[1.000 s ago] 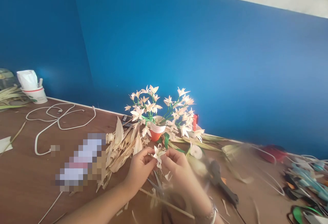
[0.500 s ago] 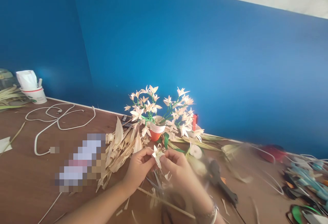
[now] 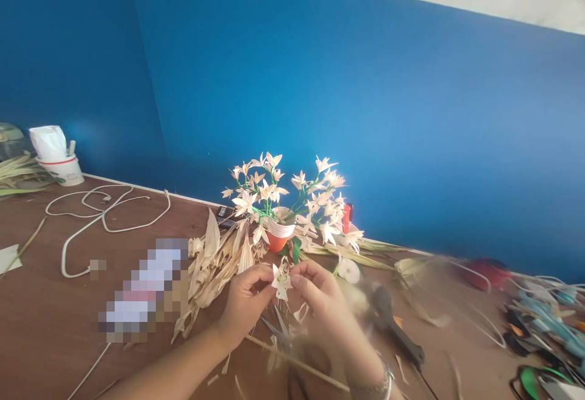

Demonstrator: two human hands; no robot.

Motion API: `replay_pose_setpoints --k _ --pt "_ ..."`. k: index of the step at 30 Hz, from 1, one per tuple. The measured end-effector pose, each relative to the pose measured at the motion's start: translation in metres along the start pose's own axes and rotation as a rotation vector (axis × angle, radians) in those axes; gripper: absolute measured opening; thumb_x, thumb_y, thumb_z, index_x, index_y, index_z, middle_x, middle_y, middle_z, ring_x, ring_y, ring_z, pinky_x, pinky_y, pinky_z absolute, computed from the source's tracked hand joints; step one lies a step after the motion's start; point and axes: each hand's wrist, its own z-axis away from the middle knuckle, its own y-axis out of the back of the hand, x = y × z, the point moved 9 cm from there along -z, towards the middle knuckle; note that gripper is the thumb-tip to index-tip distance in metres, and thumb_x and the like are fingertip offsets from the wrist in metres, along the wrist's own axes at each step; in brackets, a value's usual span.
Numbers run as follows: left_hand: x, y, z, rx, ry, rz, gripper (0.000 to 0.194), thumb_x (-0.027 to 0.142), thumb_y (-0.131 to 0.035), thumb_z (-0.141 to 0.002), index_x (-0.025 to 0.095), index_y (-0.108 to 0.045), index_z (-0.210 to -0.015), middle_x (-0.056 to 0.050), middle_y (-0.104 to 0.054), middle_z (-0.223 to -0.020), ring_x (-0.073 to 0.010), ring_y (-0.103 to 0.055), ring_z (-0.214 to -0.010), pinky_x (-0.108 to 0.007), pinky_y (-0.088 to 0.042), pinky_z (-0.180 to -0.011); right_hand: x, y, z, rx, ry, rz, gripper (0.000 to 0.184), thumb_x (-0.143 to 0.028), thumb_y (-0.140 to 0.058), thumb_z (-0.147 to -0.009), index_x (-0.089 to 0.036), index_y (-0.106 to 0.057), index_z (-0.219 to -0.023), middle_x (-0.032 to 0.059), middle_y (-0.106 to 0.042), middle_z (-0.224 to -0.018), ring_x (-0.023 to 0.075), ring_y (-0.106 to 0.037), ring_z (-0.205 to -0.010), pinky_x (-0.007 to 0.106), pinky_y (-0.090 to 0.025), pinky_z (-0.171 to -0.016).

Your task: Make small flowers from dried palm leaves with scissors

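My left hand (image 3: pixel 247 301) and my right hand (image 3: pixel 317 293) meet over the brown table (image 3: pixel 55 327), both pinched on one small pale leaf flower (image 3: pixel 280 282) held between the fingertips. Just behind them stands an orange and white cup (image 3: pixel 278 235) holding a bunch of the same pale flowers (image 3: pixel 283 196) on green stems. A heap of dried leaf strips (image 3: pixel 214 266) lies to the left of my hands. Thin leaf slivers and what looks like scissors (image 3: pixel 278 333) lie under my wrists.
A white cable (image 3: pixel 98 217) loops over the left of the table near a white cup with tissue (image 3: pixel 57 156). A black glue gun (image 3: pixel 395 327) lies right of my hands. A tape roll (image 3: pixel 350 271), a red object (image 3: pixel 487 272) and blurred tools sit at the right. A blue partition (image 3: pixel 365 113) backs the table.
My fingers have turned the small flower slightly and brought it a little lower between the hands. Everything else stays put.
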Motion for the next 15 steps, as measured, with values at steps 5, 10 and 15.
replay_pose_setpoints --k 5,10,15 --pt "0.004 -0.001 0.001 -0.026 -0.055 -0.024 0.014 0.006 -0.057 -0.068 0.017 -0.059 -0.061 0.005 -0.053 -0.06 -0.0086 -0.052 -0.049 -0.019 -0.043 -0.047 0.001 0.001 0.0 0.028 -0.018 0.0 0.024 -0.037 -0.068 -0.071 -0.018 -0.053 -0.066 -0.0064 -0.048 -0.051 0.0068 -0.04 -0.046 0.019 -0.026 -0.044" --pt "0.009 -0.002 0.003 -0.043 -0.074 -0.069 0.016 0.004 -0.056 -0.068 0.017 -0.059 -0.059 0.004 -0.054 -0.057 -0.0092 -0.052 -0.05 -0.019 -0.042 -0.048 0.002 0.003 -0.002 0.062 -0.027 -0.017 0.025 -0.038 -0.068 -0.069 -0.017 -0.054 -0.068 -0.0068 -0.047 -0.051 0.0065 -0.04 -0.044 0.018 -0.026 -0.042" --pt "0.015 0.001 0.004 -0.015 -0.136 -0.147 0.016 0.008 -0.06 -0.072 0.017 -0.059 -0.059 0.004 -0.055 -0.057 -0.0092 -0.05 -0.05 -0.019 -0.041 -0.05 0.001 0.001 -0.004 0.044 0.006 0.037 0.024 -0.039 -0.065 -0.073 -0.017 -0.054 -0.071 -0.0069 -0.046 -0.051 0.0071 -0.04 -0.043 0.018 -0.028 -0.041"
